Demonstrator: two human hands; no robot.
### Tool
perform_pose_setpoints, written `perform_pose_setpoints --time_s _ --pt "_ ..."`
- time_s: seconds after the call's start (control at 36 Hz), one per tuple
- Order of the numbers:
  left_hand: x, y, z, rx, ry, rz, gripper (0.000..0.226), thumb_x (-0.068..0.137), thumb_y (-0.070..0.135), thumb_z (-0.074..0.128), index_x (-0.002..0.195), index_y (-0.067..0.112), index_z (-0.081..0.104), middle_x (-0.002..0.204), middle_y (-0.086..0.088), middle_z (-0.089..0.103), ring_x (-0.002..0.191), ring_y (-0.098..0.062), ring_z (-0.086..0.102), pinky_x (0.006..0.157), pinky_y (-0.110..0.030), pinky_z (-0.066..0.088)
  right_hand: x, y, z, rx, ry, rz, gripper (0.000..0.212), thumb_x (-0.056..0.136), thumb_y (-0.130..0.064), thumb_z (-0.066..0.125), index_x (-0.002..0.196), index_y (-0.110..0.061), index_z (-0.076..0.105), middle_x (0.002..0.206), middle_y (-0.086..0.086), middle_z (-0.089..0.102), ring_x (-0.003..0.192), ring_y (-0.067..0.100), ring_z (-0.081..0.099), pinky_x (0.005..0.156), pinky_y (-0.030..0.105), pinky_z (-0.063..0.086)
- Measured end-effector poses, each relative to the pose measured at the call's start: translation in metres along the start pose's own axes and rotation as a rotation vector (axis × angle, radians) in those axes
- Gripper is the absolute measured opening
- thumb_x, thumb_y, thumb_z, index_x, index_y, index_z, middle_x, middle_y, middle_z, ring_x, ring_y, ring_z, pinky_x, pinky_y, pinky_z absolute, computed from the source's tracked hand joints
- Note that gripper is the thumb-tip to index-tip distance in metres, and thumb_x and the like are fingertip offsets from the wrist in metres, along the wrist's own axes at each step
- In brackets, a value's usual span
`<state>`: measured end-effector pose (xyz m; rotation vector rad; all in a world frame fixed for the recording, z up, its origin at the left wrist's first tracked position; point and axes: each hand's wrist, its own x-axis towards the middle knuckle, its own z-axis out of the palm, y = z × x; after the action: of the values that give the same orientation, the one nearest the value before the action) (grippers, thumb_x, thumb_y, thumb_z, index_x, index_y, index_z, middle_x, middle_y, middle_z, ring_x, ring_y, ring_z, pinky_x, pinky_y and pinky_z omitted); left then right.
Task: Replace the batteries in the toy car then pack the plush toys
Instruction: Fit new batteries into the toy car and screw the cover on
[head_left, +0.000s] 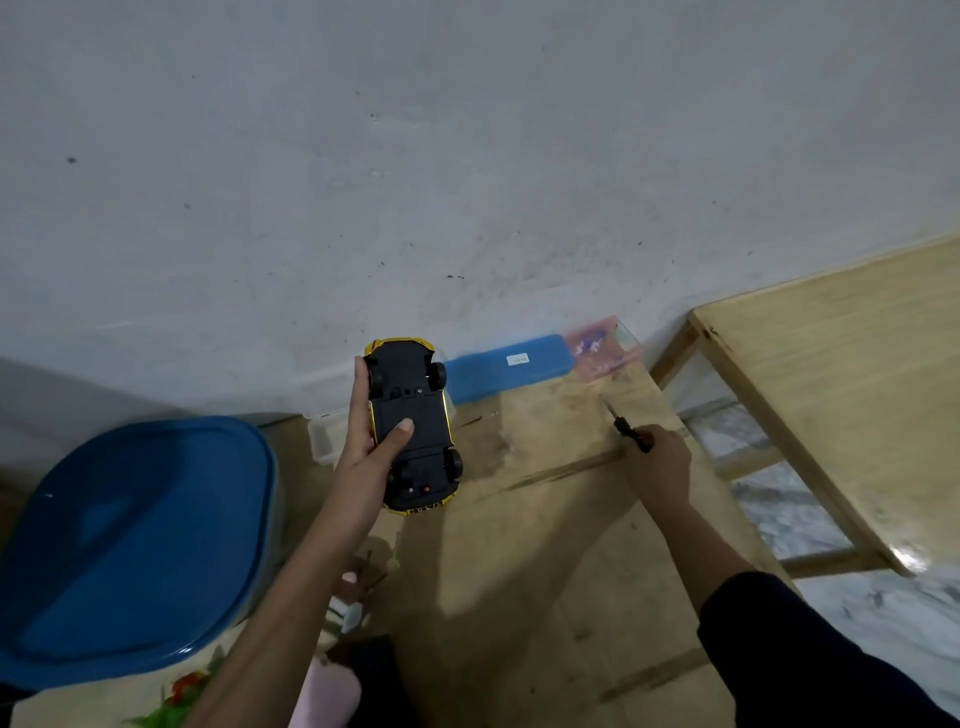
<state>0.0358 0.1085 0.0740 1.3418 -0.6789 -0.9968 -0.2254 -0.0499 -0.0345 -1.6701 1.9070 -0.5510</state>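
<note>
A person stands at a pale grey, speckled wall (467, 156), both arms reaching out over a worn wooden table (519, 571) that lies under the hands. To the right of the right hand, set apart by a strip of marbled floor (779, 509), is a second wooden table (841, 374). To the left of the left arm sits a big container with a rounded blue lid (135, 540). Beyond both hands, against the wall, lies a long blue case (506, 366) with a small white label, and touching its right end is a pink box (600, 348) with a purple picture on it. The toy car (421, 405), yellow with a black underside, is in the left hand (363, 441), turned belly up, its four black wheels showing and a small red switch at the near end. That hand grips it with fingers running along the car's left side and the thumb pressed on the middle of the underside. Whether the car touches the table is unclear. The right hand (660, 462), its arm in a dark sleeve (805, 660), is curled around the dark handle of a screwdriver (626, 426), well apart from the car, with the metal tip pointing away toward the pink box. Just behind the left hand is a small clear tray (324, 439). Under the left forearm, near the table's close edge, lie a pink plush toy (327, 691) and a blurred green and red one (171, 701).
</note>
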Motion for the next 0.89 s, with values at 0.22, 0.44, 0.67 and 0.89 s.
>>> perform_pose_setpoints --time_s 0.22,0.44,0.67,0.89 --pt "-0.003 0.005 -0.006 -0.010 0.035 0.007 0.075 0.095 0.000 0.043 0.142 0.047 0.011 0.119 0.033 0.046 0.098 0.008 0.061 0.076 -0.017 0.054 -0.028 -0.078 -0.021 1.035 -0.084 -0.109 0.009 0.086 -0.001 0.060 0.094 0.000 0.064 0.076 0.002 0.060 0.067 0.011 0.054 0.060 0.016 0.048" --pt "-0.012 0.019 0.001 -0.031 0.008 0.045 0.074 0.095 -0.001 0.042 0.140 0.048 0.010 0.122 0.029 0.044 0.095 0.008 0.063 0.071 -0.016 0.053 -0.069 -0.161 -0.050 1.132 -0.299 -0.457 0.009 0.090 -0.015 0.057 0.087 -0.006 0.058 0.060 -0.007 0.058 0.057 0.008 0.052 0.058 0.019 0.046" --pt "-0.023 0.034 0.006 -0.027 -0.019 0.103 0.072 0.096 0.002 0.043 0.134 0.055 0.012 0.136 0.024 0.038 0.110 0.008 0.055 0.083 -0.017 0.052 -0.097 -0.190 -0.064 0.906 -0.210 -0.670 0.015 0.088 -0.016 0.052 0.090 -0.003 0.058 0.064 0.002 0.058 0.057 0.013 0.056 0.060 0.025 0.051" --pt "-0.035 0.045 0.012 -0.015 -0.040 0.135 0.071 0.097 0.006 0.044 0.134 0.055 0.008 0.150 0.008 0.032 0.116 0.005 0.052 0.085 -0.016 0.050 -0.109 -0.195 -0.069 0.927 -0.212 -0.731 0.014 0.085 -0.028 0.054 0.089 -0.015 0.058 0.077 0.009 0.057 0.059 0.012 0.057 0.061 0.022 0.050"
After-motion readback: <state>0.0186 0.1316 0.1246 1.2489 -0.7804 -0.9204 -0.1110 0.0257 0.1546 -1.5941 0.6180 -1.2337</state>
